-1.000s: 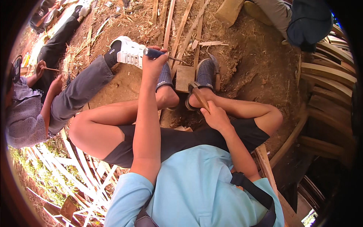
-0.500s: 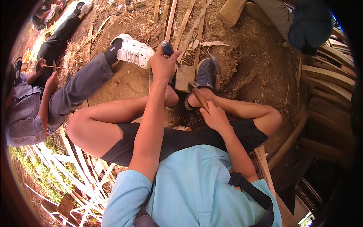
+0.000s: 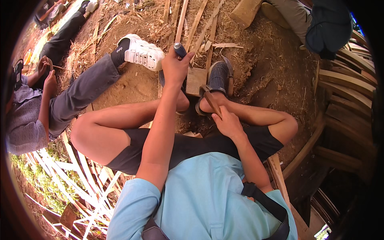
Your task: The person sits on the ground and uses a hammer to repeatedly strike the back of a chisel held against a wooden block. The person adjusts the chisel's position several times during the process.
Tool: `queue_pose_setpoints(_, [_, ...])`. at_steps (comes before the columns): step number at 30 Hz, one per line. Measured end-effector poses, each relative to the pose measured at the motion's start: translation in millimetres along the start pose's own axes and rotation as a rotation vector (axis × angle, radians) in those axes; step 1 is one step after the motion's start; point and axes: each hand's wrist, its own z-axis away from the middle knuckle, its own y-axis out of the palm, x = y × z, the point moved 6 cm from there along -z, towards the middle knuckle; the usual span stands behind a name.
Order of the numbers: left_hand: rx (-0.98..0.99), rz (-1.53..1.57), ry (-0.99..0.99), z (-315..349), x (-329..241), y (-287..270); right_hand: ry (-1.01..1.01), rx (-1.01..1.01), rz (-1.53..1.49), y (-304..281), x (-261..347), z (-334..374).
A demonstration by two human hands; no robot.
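My left hand [image 3: 175, 69] is closed around the blue handle of a metal-capped chisel [image 3: 180, 49], held over a small wooden block [image 3: 197, 79] between my feet. The chisel's blade is mostly hidden behind my fingers. Lower and to the right, my right hand [image 3: 228, 123] grips the wooden handle of a hammer [image 3: 212, 102]. Its metal head lies by my right ankle, apart from the chisel. A dark grey slip-on shoe [image 3: 217, 78] covers my right foot, and a curved metal piece [image 3: 228, 66] stands beside its toe.
On the left sits a co-worker [image 3: 28, 116], a thin piece in their hands, one white shoe [image 3: 142, 54] close to my left hand. Wood strips [image 3: 192, 30] lie ahead on the dirt. Curved wooden pieces [image 3: 348, 86] are stacked at right. Another person's dark cap [image 3: 328, 28] shows far right.
My left hand and the chisel have shifted slightly to the right. The hammer and my right hand have hardly moved. The co-worker's hands have come closer together.
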Motion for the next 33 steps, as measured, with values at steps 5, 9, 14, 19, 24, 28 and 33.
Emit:
queue_pose_setpoints(5, [-0.001,-0.008,-0.022,-0.4,4.2,0.3,0.006,-0.001,0.004,-0.3,0.6,0.2])
queue_pose_setpoints(9, [-0.004,0.026,-0.023,-0.8,7.5,0.3,0.001,-0.006,0.01,-1.2,1.6,1.1])
queue_pose_setpoints(14, [0.0,0.011,-0.012,0.0,2.5,-1.0,0.0,-0.013,0.01,-1.0,1.1,0.5])
queue_pose_setpoints(19, [-0.014,-0.006,-0.003,-0.2,4.1,-0.7,-0.007,-0.012,0.007,-1.0,1.0,0.5])
queue_pose_setpoints(24, [0.026,-0.047,-0.036,-0.6,3.3,-0.1,-0.007,-0.011,0.008,-0.7,1.0,-0.3])
queue_pose_setpoints(28, [0.052,-0.076,-0.018,0.0,-2.7,1.3,-0.012,-0.011,0.005,-0.1,0.1,-0.4])
queue_pose_setpoints(33, [0.13,-0.14,0.089,-7.3,-10.3,17.6,-0.026,-0.03,-0.03,-0.1,-1.1,2.1])
